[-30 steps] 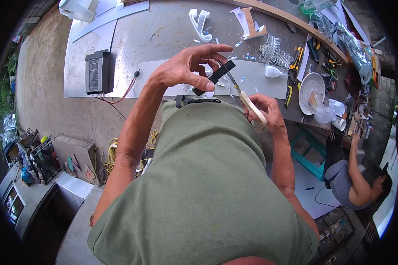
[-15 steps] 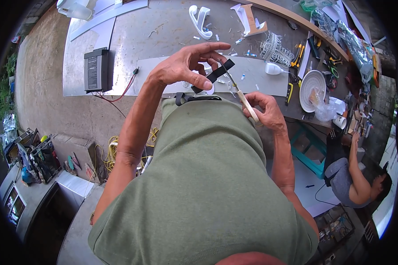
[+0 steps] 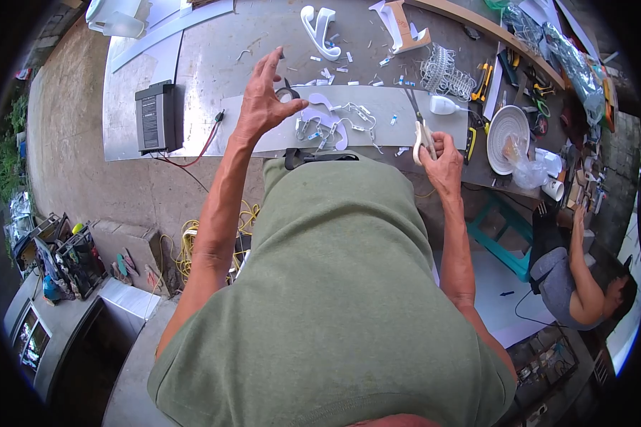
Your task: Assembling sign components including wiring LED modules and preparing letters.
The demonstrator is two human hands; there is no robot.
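Observation:
My left hand (image 3: 262,107) is raised over the table's near edge, its upper fingers stretched out. A dark ring-shaped roll of tape (image 3: 286,91) shows between its thumb and curled fingers, which partly hide the hold. A small dark bit (image 3: 280,54) is at a fingertip. In my right hand (image 3: 441,160) are scissors (image 3: 421,132) with cream handles, blades pointing away from me and slightly apart. Between the hands, a pale curved cut-out piece (image 3: 340,134) lies on a light grey sheet (image 3: 263,142), with a looped string of small white modules (image 3: 363,116) over and beside it.
A black power box (image 3: 157,117) with red and black wires stands at left. White shaped pieces (image 3: 320,34) and scraps lie farther back. On the right are a coiled white strand (image 3: 445,75), a white bottle (image 3: 445,105), tools and a round basket (image 3: 508,139). Another person (image 3: 577,281) sits lower right.
My left hand has turned upward and moved left with the tape. My right hand has drawn the scissors right, off the black strip. The pale piece and module string are now uncovered.

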